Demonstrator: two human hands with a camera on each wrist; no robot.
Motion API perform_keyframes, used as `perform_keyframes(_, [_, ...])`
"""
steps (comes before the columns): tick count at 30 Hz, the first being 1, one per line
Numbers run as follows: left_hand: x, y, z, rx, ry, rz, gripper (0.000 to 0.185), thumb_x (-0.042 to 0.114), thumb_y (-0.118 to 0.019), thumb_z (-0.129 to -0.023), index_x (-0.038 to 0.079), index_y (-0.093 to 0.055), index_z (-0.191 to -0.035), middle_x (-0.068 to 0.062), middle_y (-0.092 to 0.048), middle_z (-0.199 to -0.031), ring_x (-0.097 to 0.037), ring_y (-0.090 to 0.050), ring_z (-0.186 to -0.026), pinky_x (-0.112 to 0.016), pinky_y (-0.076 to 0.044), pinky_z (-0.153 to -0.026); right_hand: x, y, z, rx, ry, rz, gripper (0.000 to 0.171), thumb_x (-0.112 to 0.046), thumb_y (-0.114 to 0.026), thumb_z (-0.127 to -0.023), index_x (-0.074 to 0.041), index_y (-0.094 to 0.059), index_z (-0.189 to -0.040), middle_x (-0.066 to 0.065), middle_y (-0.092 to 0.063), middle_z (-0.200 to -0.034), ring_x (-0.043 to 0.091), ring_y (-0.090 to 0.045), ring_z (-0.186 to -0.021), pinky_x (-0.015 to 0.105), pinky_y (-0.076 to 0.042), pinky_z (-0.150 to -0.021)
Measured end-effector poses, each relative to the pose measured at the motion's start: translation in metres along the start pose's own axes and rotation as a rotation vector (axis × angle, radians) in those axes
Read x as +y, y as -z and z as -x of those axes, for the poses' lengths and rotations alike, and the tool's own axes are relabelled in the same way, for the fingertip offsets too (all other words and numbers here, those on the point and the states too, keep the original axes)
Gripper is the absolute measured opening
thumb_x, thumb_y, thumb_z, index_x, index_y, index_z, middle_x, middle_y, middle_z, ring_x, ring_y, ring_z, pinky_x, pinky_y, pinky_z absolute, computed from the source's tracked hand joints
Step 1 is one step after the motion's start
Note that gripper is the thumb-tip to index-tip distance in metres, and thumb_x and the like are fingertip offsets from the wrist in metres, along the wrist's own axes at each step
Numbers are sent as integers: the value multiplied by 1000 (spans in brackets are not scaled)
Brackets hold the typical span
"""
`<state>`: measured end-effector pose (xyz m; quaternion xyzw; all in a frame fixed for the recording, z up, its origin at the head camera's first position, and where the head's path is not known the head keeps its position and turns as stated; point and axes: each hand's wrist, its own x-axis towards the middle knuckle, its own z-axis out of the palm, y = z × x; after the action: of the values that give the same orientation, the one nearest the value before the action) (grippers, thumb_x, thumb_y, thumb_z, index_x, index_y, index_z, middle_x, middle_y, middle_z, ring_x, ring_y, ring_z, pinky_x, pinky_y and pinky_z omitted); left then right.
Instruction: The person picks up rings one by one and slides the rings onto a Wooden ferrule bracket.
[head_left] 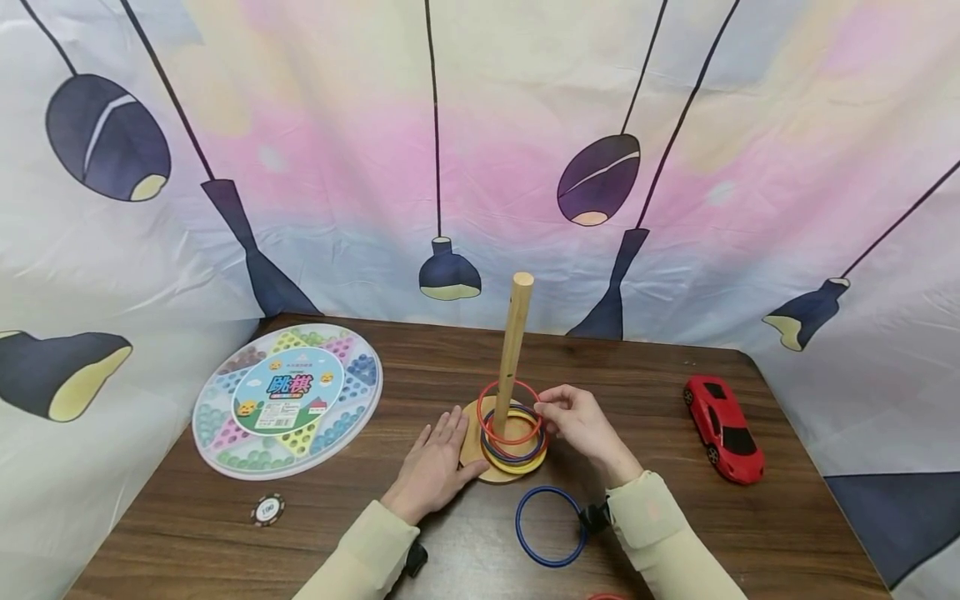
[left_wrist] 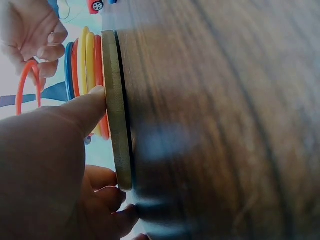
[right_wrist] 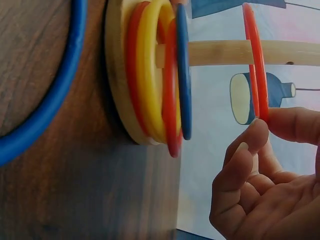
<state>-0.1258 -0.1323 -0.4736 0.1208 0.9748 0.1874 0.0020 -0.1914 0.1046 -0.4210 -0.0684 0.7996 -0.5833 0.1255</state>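
Right hand (head_left: 581, 423) pinched a red ring (head_left: 511, 412) around the wooden peg (head_left: 513, 343), above the stacked rings (head_left: 517, 454). Left hand (head_left: 437, 462) lay flat, fingers straight, against the round base (head_left: 471, 446).

I've got the peg stand (head_left: 480, 471) mid-table, near the front edge, peg (head_left: 514, 350) upright on its base. Rings stacked (head_left: 517, 454) on the base around the peg; one more ring (head_left: 510, 412) sits around the peg above the stack, pinched by the right hand (head_left: 581, 425) just right of the peg. Left hand (head_left: 435, 467) flat on the table (head_left: 795, 533), touching the base's left edge. Loose ring (head_left: 550, 527) lies in front of the stand, beside the right wrist. Round game board (head_left: 287, 400) far left, chip (head_left: 267, 509) in front of it. Toy car (head_left: 723, 427) well off to the right. Curtain (head_left: 480, 125) behind everything
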Motion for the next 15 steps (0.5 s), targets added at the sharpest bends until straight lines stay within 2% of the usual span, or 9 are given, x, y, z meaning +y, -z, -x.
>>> perform_keyframes(4, [0,0,1,3,-2,1,83,54,-56,-94,-4,-34,-148,-20,-28,-155,-35,-26,-143,-54,-24,-113,4,-1,-1,-3,-15,12,16,-8,-62,-93,2,-62,-105,7,-64,-77,23,-57,-66,36,-49,-61])
perform_keyframes(9, [1,1,1,-5,4,17,83,52,-57,-93,-4,-33,-149,-20,-28,-155,-35,-26,-143,-54,-24,-113,8,-4,-2,-5,-22,25,16,-8,-63,-92,2,-63,-105,7,-62,-76,27,-58,-67,36,-49,-60])
perform_keyframes(15, [1,0,0,-9,10,21,83,55,-54,-94,-3,-32,-150,-19,-26,-156,-34,-24,-144,-53,-22,-114,11,-7,-1,-13,-31,18,16,-9,-62,-93,2,-63,-105,7,-61,-76,25,-57,-66,36,-49,-59])
